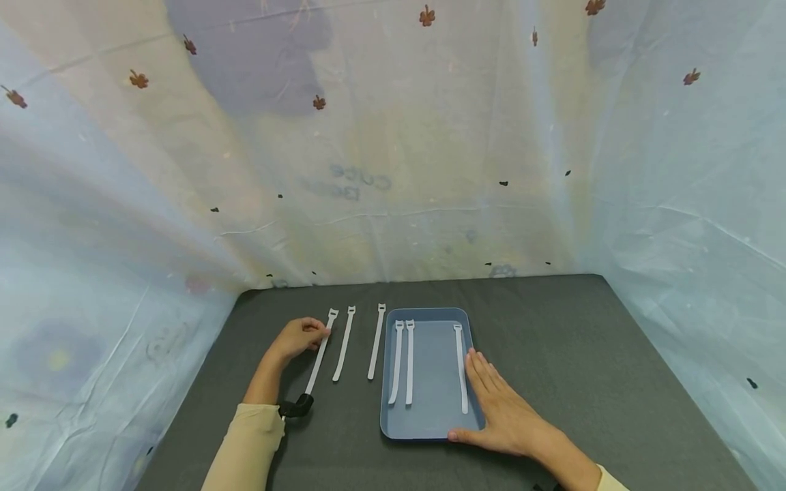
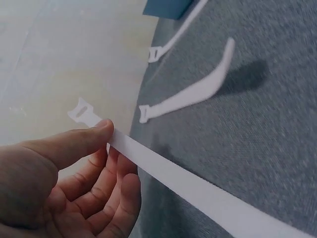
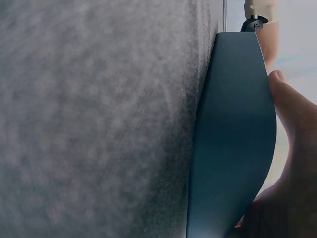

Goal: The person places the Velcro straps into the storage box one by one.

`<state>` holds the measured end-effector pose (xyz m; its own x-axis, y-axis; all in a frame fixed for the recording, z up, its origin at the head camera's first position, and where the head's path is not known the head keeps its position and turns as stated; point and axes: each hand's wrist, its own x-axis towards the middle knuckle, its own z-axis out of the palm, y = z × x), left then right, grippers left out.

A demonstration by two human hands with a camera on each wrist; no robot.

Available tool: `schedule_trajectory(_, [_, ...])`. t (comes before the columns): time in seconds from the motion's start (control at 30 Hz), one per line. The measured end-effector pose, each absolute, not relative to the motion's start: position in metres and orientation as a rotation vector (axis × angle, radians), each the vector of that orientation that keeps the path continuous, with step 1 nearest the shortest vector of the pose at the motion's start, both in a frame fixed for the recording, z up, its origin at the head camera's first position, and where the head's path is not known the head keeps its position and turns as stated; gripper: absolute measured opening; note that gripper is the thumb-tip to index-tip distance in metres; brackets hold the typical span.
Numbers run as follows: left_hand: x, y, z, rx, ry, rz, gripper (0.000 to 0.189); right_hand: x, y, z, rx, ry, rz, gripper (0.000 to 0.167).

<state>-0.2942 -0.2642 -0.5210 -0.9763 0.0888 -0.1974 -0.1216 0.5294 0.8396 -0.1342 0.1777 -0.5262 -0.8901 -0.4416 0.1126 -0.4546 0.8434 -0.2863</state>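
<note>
My left hand [image 1: 299, 337] pinches a white hook-and-loop cable tie [image 1: 317, 363] between thumb and fingertips, just below its slotted head. In the left wrist view that tie [image 2: 183, 181] slants down to the right from the thumb. Two more white ties, one nearer [image 1: 344, 344] and one farther right [image 1: 377, 342], lie on the table between this hand and the blue-grey tray [image 1: 434, 382]. Inside the tray are two ties at the left and a single tie [image 1: 460, 368] at the right. My right hand [image 1: 506, 412] rests along the tray's right edge with straight fingers, thumb at the near rim.
A dark grey cloth covers the table [image 1: 552, 327]. Pale, patterned sheeting [image 1: 430, 170] hangs behind it and along both sides. A black wrist camera [image 1: 297, 406] sits on the left wrist near the held tie's lower end.
</note>
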Motion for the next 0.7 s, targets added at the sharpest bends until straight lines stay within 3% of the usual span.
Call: schedule_trajectory(0.7, [-0.284,-0.244,-0.494,0.037,2.541,1.523,0.031,-0.135,0.179,-0.529,0.721,-2.964,0.475,0.125])
